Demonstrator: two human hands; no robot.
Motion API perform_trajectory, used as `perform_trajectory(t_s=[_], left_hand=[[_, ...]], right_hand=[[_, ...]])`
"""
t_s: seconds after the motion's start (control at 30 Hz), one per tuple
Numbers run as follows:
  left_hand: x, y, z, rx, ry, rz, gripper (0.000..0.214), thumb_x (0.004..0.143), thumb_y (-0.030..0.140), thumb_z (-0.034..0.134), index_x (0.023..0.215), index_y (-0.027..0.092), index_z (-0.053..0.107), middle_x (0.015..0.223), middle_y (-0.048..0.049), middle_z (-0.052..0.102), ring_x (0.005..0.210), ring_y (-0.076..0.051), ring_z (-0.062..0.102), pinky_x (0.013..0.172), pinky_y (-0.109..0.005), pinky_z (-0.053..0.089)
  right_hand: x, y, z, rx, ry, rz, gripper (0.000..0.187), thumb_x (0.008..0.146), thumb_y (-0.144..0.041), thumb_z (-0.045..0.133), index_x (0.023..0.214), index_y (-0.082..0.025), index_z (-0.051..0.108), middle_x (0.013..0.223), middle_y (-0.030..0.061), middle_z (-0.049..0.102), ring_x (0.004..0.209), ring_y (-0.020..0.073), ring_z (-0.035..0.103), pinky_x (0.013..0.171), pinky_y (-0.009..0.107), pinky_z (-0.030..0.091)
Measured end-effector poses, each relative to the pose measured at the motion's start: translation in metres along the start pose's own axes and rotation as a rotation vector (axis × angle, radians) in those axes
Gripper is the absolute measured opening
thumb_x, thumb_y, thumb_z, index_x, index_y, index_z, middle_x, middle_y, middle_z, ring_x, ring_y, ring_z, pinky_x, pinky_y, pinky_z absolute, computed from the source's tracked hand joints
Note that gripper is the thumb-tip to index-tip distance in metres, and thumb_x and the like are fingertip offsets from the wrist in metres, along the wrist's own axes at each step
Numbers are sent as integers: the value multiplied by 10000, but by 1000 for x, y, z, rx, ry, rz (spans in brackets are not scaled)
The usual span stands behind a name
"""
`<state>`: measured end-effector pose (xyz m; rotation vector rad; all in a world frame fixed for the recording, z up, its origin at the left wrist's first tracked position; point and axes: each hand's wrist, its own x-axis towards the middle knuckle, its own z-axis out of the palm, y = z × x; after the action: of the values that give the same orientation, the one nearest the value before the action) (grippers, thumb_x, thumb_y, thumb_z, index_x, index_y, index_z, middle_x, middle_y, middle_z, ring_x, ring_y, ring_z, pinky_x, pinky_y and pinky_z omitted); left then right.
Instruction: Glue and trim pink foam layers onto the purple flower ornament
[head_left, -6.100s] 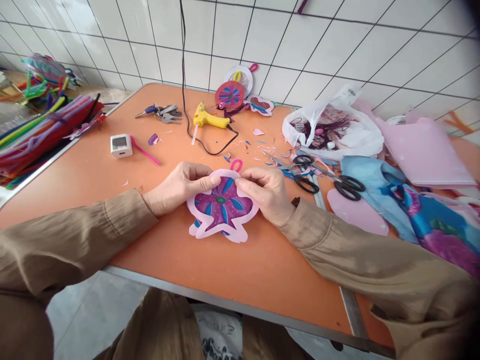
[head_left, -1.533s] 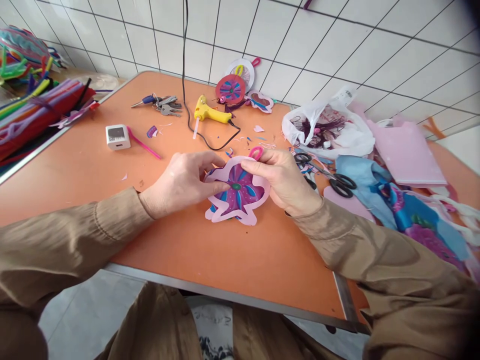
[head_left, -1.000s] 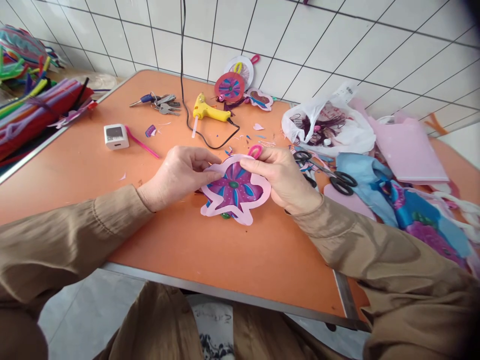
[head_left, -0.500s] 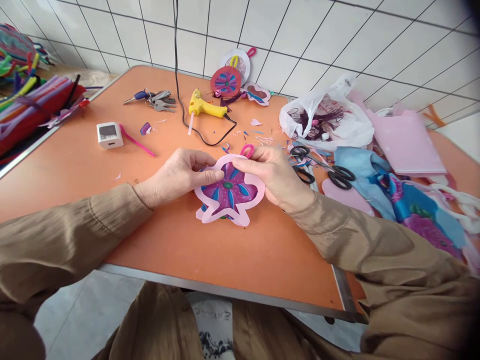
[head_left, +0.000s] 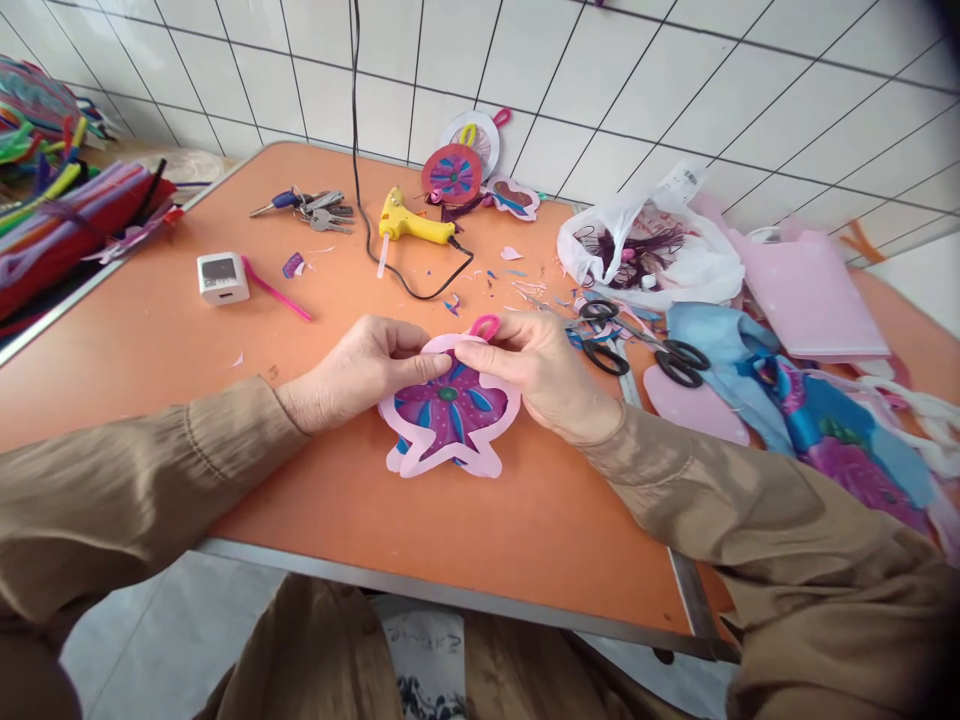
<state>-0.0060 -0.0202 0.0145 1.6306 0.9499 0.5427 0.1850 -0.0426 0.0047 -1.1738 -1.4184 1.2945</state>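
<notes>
Between my hands is a pink-edged ornament, cut in a wavy shape, with a purple and blue flower pattern inside the rim. A second layer shows behind its lower edge. My left hand pinches its upper left, thumb on the front and fingers behind. My right hand pinches the upper right in the same way, close to a bright pink pipe-cleaner loop that sticks up from the top. The fingers behind the ornament are mostly hidden.
A yellow glue gun with a black cord lies beyond my hands, near keys and a white charger. Scissors, fabric and a plastic bag are to the right. Finished-looking ornaments lean at the wall.
The whole view has shifted slightly. Both hands still pinch the ornament's top; my thumbs sit a little closer together along its upper edge.
</notes>
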Motion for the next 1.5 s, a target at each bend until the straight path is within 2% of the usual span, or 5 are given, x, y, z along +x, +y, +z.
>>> perform_trajectory(t_s=[0.5,0.83,1.03,1.2,1.5], left_hand=[[-1,-2,1,-61,4,8,298,811,380,647,661,123,644,550,-4,575,440,-82,455,404,-213,348],[0,-1,1,-44,44,18,343,810,399,660,600,133,603,512,14,534,415,-65,420,382,-202,312],[-1,-1,1,-18,58,17,321,800,413,673,644,133,648,561,-22,620,447,-102,516,390,-219,378],[-1,-1,2,-12,78,22,331,775,451,703,656,144,665,576,-34,649,480,-137,576,401,-238,416],[-2,0,1,-93,8,-6,350,720,472,756,673,140,656,577,-25,638,473,-123,549,392,-221,370]], right_hand=[[1,1,0,-12,-7,-30,337,667,-439,788,587,-197,568,598,-35,519,574,96,468,548,249,438],[0,1,-4,-17,-15,-3,207,703,-381,759,696,-187,686,646,-5,632,593,123,566,540,259,479],[-1,1,-5,-109,10,-27,271,740,-418,735,641,-172,684,582,-8,576,552,111,511,496,253,423],[-2,-2,-4,-64,-8,-23,234,756,-390,725,655,-181,699,611,-3,593,560,107,511,505,252,421],[-1,1,-3,-52,10,-2,257,746,-415,720,644,-185,668,597,-6,571,562,116,511,513,264,429]])
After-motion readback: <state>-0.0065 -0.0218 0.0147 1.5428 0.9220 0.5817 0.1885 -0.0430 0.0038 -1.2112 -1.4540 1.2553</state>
